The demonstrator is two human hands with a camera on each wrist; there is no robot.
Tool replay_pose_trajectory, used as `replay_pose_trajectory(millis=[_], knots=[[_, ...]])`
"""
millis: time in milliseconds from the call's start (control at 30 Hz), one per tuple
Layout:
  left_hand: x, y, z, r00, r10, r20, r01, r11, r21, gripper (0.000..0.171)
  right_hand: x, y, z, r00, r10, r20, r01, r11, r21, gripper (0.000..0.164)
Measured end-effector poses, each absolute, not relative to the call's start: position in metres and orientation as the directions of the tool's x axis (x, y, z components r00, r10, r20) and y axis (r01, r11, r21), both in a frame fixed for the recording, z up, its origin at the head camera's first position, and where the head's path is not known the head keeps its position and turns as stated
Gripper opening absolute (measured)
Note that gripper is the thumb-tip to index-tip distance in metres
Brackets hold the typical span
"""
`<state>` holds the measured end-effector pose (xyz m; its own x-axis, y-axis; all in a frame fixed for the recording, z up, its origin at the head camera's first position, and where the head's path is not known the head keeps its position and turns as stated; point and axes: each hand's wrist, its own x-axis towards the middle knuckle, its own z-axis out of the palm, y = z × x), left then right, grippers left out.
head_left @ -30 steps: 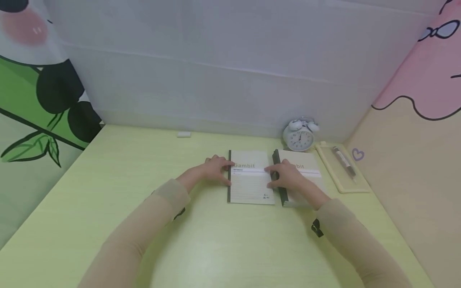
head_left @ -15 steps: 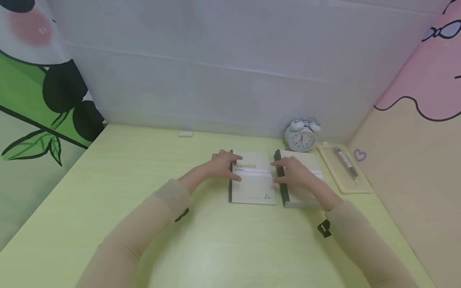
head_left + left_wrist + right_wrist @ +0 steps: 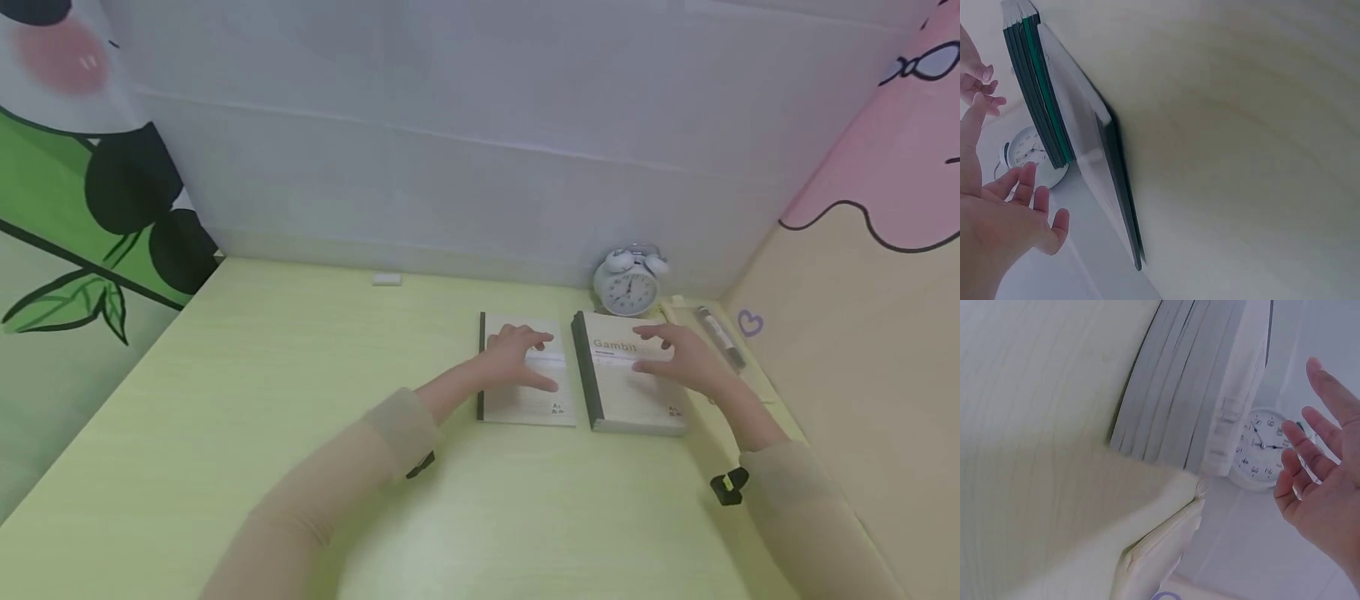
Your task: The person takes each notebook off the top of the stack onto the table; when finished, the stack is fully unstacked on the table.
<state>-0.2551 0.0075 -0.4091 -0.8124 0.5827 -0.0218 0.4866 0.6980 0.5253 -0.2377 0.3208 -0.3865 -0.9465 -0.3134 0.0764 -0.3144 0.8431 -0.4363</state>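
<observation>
A single notebook (image 3: 517, 408) with a dark spine lies flat on the table. Just right of it sits a stack of notebooks (image 3: 630, 396), the top cover reading "Gambit"; its layered dark spines (image 3: 1035, 87) show in the left wrist view. My left hand (image 3: 516, 360) hovers over the single notebook, thumb and fingers spread apart, holding nothing. Over the right part of the stack is my right hand (image 3: 686, 360), its fingers also spread and loosely bent around nothing. In the right wrist view the hand (image 3: 1329, 462) is apart from the stack's page edges (image 3: 1172, 394).
A white twin-bell alarm clock (image 3: 628, 287) stands behind the stack. To the right lies a pale yellow zip pouch (image 3: 753, 385) with a marker pen (image 3: 722, 337) on or in it. A small white block (image 3: 387, 280) rests near the back wall.
Both hands have moved right: the left from the single notebook's spine to above its cover, the right from the gap between notebooks to over the stack. The notebooks stay in place.
</observation>
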Motion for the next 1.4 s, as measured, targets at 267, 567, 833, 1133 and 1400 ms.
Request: replay_pose_trajectory(millis=[267, 567, 833, 1133, 1400], knots=[[-0.246, 0.041, -0.418, -0.816, 0.574, -0.065, 0.431, 0.68, 0.594, 0.089, -0.227, 0.354, -0.403, -0.959, -0.283, -0.015, -0.247, 0.859, -0.449, 0.071], [-0.246, 0.071, -0.43, -0.852, 0.51, -0.123, 0.301, 0.668, 0.681, 0.102, -0.222, 0.367, -0.412, -0.967, -0.245, -0.072, -0.178, 0.848, -0.499, 0.07], [-0.246, 0.077, -0.429, -0.86, 0.495, -0.121, 0.271, 0.646, 0.714, 0.098, -0.221, 0.365, -0.411, -0.966, -0.253, -0.056, -0.192, 0.841, -0.506, 0.068], [-0.242, 0.077, -0.423, -0.86, 0.494, -0.127, 0.258, 0.637, 0.727, 0.093, -0.219, 0.362, -0.404, -0.958, -0.287, 0.015, -0.254, 0.822, -0.51, 0.064], [-0.241, 0.075, -0.418, -0.845, 0.519, -0.132, 0.25, 0.6, 0.76, 0.093, -0.218, 0.363, -0.396, -0.967, -0.253, 0.0, -0.219, 0.838, -0.499, 0.058]])
